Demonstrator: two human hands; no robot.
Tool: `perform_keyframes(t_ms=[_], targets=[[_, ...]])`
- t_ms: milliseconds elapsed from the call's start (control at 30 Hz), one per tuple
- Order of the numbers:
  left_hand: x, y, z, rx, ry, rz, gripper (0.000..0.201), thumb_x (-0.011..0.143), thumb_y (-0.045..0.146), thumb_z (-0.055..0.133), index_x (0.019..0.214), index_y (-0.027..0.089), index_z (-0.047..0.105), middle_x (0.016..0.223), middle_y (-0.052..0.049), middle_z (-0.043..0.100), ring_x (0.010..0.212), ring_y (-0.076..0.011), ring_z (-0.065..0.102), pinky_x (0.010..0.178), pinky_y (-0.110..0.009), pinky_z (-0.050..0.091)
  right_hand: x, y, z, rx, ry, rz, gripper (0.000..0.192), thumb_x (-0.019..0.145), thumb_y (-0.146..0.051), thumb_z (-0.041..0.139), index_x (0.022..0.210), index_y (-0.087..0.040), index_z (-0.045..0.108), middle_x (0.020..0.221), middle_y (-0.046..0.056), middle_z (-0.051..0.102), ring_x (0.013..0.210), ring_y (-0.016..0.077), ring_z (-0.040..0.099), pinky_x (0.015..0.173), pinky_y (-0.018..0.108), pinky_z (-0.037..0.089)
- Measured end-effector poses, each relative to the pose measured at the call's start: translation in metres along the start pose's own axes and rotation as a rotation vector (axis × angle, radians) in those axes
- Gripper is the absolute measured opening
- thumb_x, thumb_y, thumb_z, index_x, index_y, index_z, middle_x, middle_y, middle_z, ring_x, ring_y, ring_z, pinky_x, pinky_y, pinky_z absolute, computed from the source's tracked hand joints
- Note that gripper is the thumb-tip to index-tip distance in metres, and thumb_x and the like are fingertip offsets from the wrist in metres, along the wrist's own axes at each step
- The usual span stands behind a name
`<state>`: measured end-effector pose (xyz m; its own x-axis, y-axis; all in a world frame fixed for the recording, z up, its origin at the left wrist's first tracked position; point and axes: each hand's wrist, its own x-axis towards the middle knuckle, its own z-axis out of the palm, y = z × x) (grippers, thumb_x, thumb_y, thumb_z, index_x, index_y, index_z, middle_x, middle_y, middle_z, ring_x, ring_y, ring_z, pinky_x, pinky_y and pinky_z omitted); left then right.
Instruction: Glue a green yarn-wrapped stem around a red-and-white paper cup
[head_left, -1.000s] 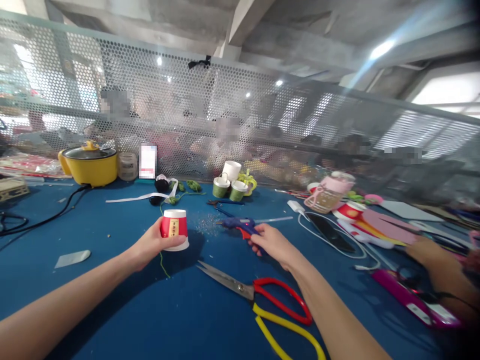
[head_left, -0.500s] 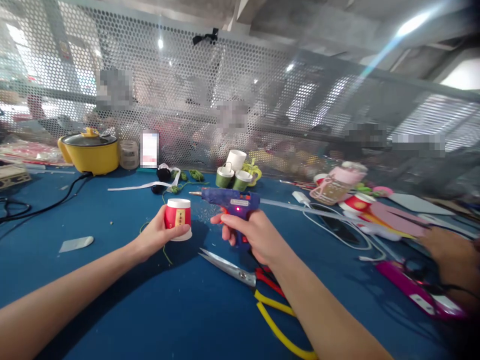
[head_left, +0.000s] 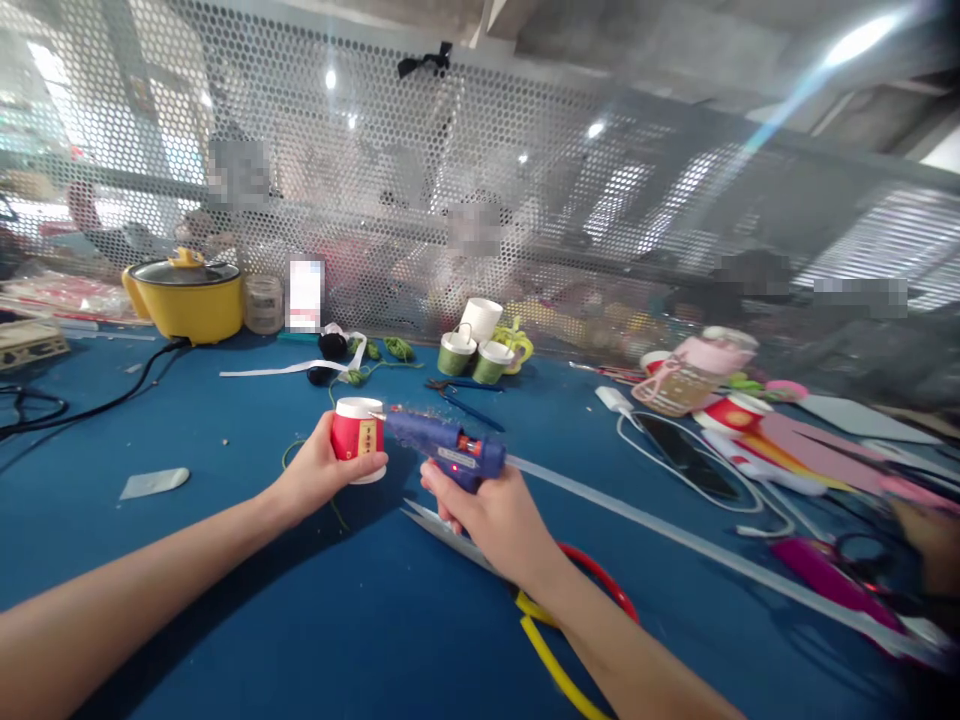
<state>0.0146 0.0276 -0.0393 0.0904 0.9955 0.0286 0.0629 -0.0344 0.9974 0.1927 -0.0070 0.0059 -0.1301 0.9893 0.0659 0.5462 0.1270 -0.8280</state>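
Note:
My left hand [head_left: 324,462] is wrapped round a red and white paper cup [head_left: 354,434], which shows a yellow label and has its white rim band uppermost. In my right hand [head_left: 487,520] is a blue hot glue gun [head_left: 439,440], its small red light lit. The gun's nozzle points left and meets the cup's upper right edge in the picture; whether it touches I cannot tell. A long clear glue stick [head_left: 637,515] trails from the gun's back. Below my right forearm lie large scissors [head_left: 551,660] with red and yellow handles, partly covered.
White and green cups [head_left: 480,320], pliers [head_left: 469,400] and green yarn [head_left: 399,348] lie towards the mesh screen. A yellow pot [head_left: 191,305] stands back left. On the right are a cabled phone [head_left: 686,455], a purple power strip [head_left: 840,585] and another person's hand [head_left: 930,540].
My right hand has tilted the glue gun and brought its nozzle down and left to the cup's edge. The glue stick now slants down right. My left hand keeps holding the cup.

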Motion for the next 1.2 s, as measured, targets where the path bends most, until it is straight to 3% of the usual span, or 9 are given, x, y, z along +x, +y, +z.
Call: perform_keyframes(t_ms=[733, 1200], targets=[[-0.0014, 0.0020, 0.0034, 0.003, -0.012, 0.000, 0.055, 0.058, 0.037, 0.069, 0.099, 0.015, 0.040, 0.087, -0.004, 0.055, 0.076, -0.0168, 0.054, 0.069, -0.031, 0.045, 0.0022, -0.0012, 0.0009, 0.014, -0.013, 0.065, 0.031, 0.072, -0.044, 0.049, 0.058, -0.017, 0.052, 0.045, 0.000, 0.050, 0.038, 0.0103, 0.046, 0.041, 0.023, 0.040], [-0.0006, 0.0005, 0.0023, 0.001, -0.014, 0.006, 0.055, 0.058, 0.038, 0.069, 0.099, 0.016, 0.040, 0.087, -0.004, 0.054, 0.077, -0.0163, 0.053, 0.071, -0.032, 0.045, 0.0020, 0.0001, -0.0021, 0.014, 0.007, 0.029, 0.032, 0.072, -0.046, 0.049, 0.059, -0.017, 0.051, 0.041, -0.002, 0.047, 0.038, 0.0106, 0.045, 0.041, 0.023, 0.039]])
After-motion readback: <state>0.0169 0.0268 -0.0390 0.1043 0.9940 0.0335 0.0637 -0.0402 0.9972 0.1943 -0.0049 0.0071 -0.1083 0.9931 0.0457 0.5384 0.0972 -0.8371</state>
